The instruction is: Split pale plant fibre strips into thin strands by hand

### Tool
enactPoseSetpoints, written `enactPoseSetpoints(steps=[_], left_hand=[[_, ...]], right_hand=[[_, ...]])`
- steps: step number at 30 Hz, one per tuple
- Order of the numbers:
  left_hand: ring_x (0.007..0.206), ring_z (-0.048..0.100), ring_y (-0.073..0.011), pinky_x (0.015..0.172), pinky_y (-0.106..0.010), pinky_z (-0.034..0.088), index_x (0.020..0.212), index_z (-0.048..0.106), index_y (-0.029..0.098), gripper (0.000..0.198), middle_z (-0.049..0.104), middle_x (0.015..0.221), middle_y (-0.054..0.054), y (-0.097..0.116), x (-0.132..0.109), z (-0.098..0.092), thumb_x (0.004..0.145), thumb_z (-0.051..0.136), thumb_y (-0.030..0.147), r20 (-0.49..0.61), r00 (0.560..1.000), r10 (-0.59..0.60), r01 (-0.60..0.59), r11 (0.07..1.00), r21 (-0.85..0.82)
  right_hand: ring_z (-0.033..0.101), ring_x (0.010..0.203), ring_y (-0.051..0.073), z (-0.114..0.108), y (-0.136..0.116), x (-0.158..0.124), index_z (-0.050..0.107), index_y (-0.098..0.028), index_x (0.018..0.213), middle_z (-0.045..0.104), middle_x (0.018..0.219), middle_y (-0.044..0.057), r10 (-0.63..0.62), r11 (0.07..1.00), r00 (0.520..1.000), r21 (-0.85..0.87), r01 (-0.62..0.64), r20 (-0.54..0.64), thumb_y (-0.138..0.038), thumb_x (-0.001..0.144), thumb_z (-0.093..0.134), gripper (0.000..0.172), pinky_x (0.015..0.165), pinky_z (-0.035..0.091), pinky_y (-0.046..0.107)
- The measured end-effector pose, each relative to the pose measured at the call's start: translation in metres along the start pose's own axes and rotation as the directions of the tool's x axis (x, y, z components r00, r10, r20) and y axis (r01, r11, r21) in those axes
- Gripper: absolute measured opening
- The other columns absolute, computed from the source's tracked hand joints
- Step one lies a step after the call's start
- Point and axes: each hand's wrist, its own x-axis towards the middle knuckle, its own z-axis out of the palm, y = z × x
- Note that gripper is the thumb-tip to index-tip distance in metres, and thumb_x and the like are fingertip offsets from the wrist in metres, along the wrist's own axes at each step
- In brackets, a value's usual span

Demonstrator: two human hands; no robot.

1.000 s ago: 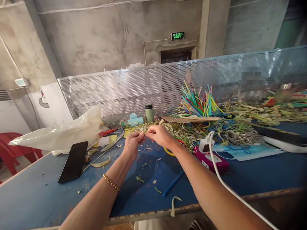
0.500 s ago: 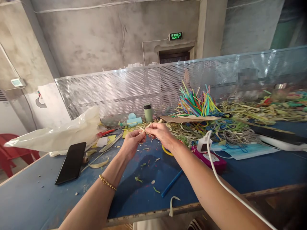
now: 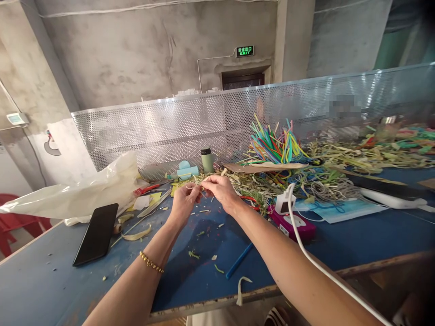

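Note:
My left hand and my right hand meet above the blue table, fingertips pinched together on a thin pale strip held between them. A gold bracelet sits on my left wrist. Right behind my hands lies a heap of pale and green strips. Small cut scraps are scattered on the table under my hands.
A black phone and a white plastic bag lie at left. Coloured tubes, a green flask, a pink power strip with white charger and cable, and a blue tube surround them. A perforated metal screen backs the table.
Both hands stay pinched together on the strip and have shifted slightly; the pale strip end that stuck up half a second ago is now lower. The view has drifted a little left.

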Motion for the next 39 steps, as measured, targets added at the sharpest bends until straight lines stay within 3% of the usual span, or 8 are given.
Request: enactPoseSetpoints(steps=[7,13,16,19,25,29,32,39], left_hand=[[0.047,0.047,-0.0099,0.051,-0.023,0.036,0.061,0.059,0.016,0.019,0.055,0.051,0.001,0.005,-0.002,0.003,0.077,0.057,0.026,-0.07,0.998,-0.002,0.002,1.0,0.006],[0.049,0.045,-0.0093,0.052,-0.023,0.035,0.058,0.059,0.015,0.023,0.054,0.051,0.002,0.006,-0.004,0.002,0.078,0.059,0.028,-0.096,0.995,0.008,-0.008,1.0,0.006],[0.055,0.051,-0.0103,0.057,-0.023,0.039,0.067,0.065,0.013,0.02,0.063,0.062,-0.002,0.007,-0.001,-0.003,0.075,0.065,0.031,0.089,0.994,-0.061,0.075,0.984,-0.159],[0.063,0.058,-0.0124,0.062,-0.024,0.042,0.072,0.07,0.01,0.018,0.07,0.075,-0.008,0.01,0.001,-0.008,0.07,0.07,0.027,0.282,0.951,-0.124,0.204,0.939,-0.277],[0.065,0.062,-0.0142,0.065,-0.025,0.045,0.076,0.073,0.008,0.022,0.072,0.075,-0.011,0.012,0.003,-0.014,0.071,0.074,0.03,0.278,0.952,-0.128,0.217,0.923,-0.317],[0.058,0.06,-0.0119,0.059,-0.023,0.044,0.077,0.073,0.008,0.026,0.07,0.069,-0.009,0.007,0.004,-0.016,0.069,0.078,0.032,0.257,0.953,-0.164,0.236,0.929,-0.284],[0.056,0.06,-0.012,0.058,-0.024,0.045,0.077,0.074,0.007,0.027,0.069,0.065,-0.008,0.005,0.005,-0.018,0.066,0.08,0.031,0.268,0.943,-0.196,0.271,0.92,-0.283],[0.06,0.061,-0.0122,0.062,-0.025,0.045,0.085,0.073,0.008,0.024,0.068,0.07,-0.007,0.014,0.003,-0.018,0.071,0.077,0.026,0.37,0.915,-0.159,0.29,0.898,-0.332]], right_hand=[[0.053,0.049,0.01,0.007,0.012,0.002,0.059,-0.017,0.059,0.056,0.054,-0.004,0.046,0.997,0.995,0.065,-0.04,-0.088,-0.029,0.065,0.064,0.014,0.052,0.038,0.024],[0.052,0.048,0.01,0.013,0.014,0.001,0.058,-0.017,0.057,0.056,0.051,-0.004,0.089,0.988,0.989,0.135,-0.072,-0.121,-0.028,0.063,0.064,0.014,0.052,0.037,0.024],[0.05,0.046,0.009,0.012,0.016,0.0,0.057,-0.017,0.058,0.055,0.05,-0.005,0.106,0.985,0.984,0.147,-0.085,-0.141,-0.031,0.063,0.064,0.016,0.049,0.034,0.024],[0.047,0.043,0.009,0.009,0.019,0.001,0.058,-0.017,0.062,0.055,0.049,-0.006,0.141,0.98,0.975,0.165,-0.113,-0.171,-0.035,0.063,0.066,0.02,0.046,0.032,0.023],[0.048,0.046,0.009,0.007,0.019,0.002,0.061,-0.016,0.068,0.057,0.052,-0.005,0.149,0.981,0.977,0.145,-0.127,-0.15,-0.037,0.065,0.066,0.022,0.048,0.034,0.023],[0.05,0.05,0.01,0.006,0.016,-0.001,0.063,-0.015,0.067,0.059,0.057,-0.001,0.171,0.982,0.985,0.088,-0.17,-0.008,-0.046,0.07,0.065,0.031,0.047,0.032,0.024],[0.045,0.049,0.008,0.005,0.016,-0.001,0.064,-0.015,0.066,0.057,0.055,-0.002,0.142,0.985,0.987,0.088,-0.149,0.076,-0.047,0.066,0.072,0.033,0.046,0.029,0.023],[0.045,0.051,0.007,-0.001,0.015,0.004,0.071,-0.013,0.077,0.059,0.062,-0.002,0.213,0.924,0.977,0.324,-0.205,0.012,-0.034,0.057,0.081,0.03,0.044,0.029,0.022]])
